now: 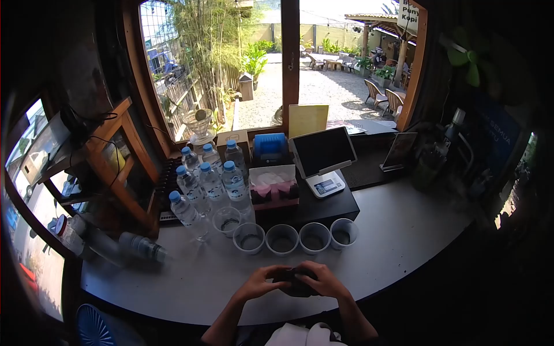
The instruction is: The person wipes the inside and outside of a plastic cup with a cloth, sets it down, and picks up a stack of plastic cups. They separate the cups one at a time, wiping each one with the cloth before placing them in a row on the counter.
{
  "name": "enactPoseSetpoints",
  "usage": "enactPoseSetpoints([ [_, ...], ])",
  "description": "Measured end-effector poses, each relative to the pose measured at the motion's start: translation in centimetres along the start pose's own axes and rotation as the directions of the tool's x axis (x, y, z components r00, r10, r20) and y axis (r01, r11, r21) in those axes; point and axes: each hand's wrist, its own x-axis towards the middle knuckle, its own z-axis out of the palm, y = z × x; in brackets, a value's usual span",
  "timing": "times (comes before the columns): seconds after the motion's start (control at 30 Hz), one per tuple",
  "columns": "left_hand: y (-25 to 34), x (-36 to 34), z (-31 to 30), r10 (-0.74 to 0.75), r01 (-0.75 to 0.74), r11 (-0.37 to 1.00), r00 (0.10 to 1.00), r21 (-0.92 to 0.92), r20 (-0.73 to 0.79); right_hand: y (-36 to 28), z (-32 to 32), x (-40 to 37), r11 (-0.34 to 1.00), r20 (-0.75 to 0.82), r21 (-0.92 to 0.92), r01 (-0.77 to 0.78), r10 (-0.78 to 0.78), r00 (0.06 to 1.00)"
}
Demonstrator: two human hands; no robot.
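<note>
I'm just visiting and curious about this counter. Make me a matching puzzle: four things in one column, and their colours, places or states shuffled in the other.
Things
1. Bottle caps
2. Dark object
3. Tablet screen
4. Row of four cups

Colours, places or states
A. Tilted, with its display dark
B. Blue
C. On the counter, between the tablet and the hands
D. Held between the left hand and right hand

Right pairs: 1-B, 2-D, 3-A, 4-C
</note>
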Motion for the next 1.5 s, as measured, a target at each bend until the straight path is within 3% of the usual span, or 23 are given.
enactPoseSetpoints([
  [0.13,-1.4,-3.8,-3.5,-0.053,0.043,0.997,0.984,-0.061,-0.168,-1.9,4.0,3.1,0.992,0.112,0.105,-0.064,0.053,0.992],
  [0.33,-1.3,-10.6,-9.3,-0.072,0.088,0.996,0.925,0.027,-0.372,-5.0,11.6,8.0,0.966,0.192,0.050,0.252,-0.257,0.947],
  [0.47,-1.4,-15.4,-13.6,0.013,0.076,0.986,0.857,0.151,-0.515,-6.2,17.2,11.6,0.997,0.289,0.071,0.029,-0.048,0.956],
  [0.57,-2.3,-18.2,-17.3,0.192,0.073,0.945,0.667,0.319,-0.720,-7.4,20.8,14.0,0.997,0.222,0.074,0.008,-0.025,0.975],
  [0.63,-2.6,-20.2,-20.1,0.284,0.184,0.875,0.553,0.447,-0.784,-8.2,22.9,15.4,0.997,0.150,0.071,0.027,-0.037,0.988],
  [0.67,-3.5,-20.8,-21.6,0.341,0.219,0.847,0.477,0.485,-0.810,-9.0,23.5,16.0,0.984,0.187,0.144,-0.102,0.074,0.980],
  [0.7,-4.5,-21.3,-23.1,0.399,0.256,0.816,0.398,0.518,-0.826,-9.1,24.5,16.7,0.996,0.192,0.086,-0.011,-0.005,0.981],
  [0.77,-6.6,-22.5,-25.6,0.402,0.282,0.797,0.412,0.534,-0.818,-8.8,26.6,18.3,0.985,0.212,-0.028,0.169,-0.160,0.964],
  [0.8,-7.2,-22.9,-26.5,0.371,0.267,0.822,0.418,0.502,-0.829,-8.8,27.7,18.6,0.967,0.235,-0.147,0.208,-0.170,0.957],
  [0.9,-8.1,-23.6,-27.7,0.313,0.270,0.841,0.464,0.468,-0.829,-9.9,31.0,20.0,0.940,0.277,-0.232,0.252,-0.185,0.943],
  [1.03,-8.0,-23.7,-27.8,0.306,0.266,0.841,0.485,0.472,-0.819,-9.1,33.7,22.5,0.927,0.378,-0.335,0.167,-0.031,0.925],
  [1.23,-8.7,-23.6,-28.9,0.321,0.237,0.851,0.472,0.468,-0.821,-9.0,31.0,20.9,0.927,0.280,-0.372,0.056,0.055,0.958],
  [1.3,-8.7,-23.5,-28.9,0.336,0.230,0.844,0.476,0.484,-0.812,-7.4,28.6,19.4,0.959,0.235,-0.279,0.055,0.012,0.972],
  [1.4,-9.1,-22.8,-28.0,0.408,0.238,0.814,0.415,0.530,-0.813,-6.8,26.2,17.4,0.996,0.174,-0.076,0.055,-0.041,0.984],
  [1.5,-7.6,-22.1,-25.5,0.314,0.012,0.939,0.374,0.343,-0.873,-8.9,25.5,16.1,0.992,0.133,0.093,0.081,-0.093,0.987],
])
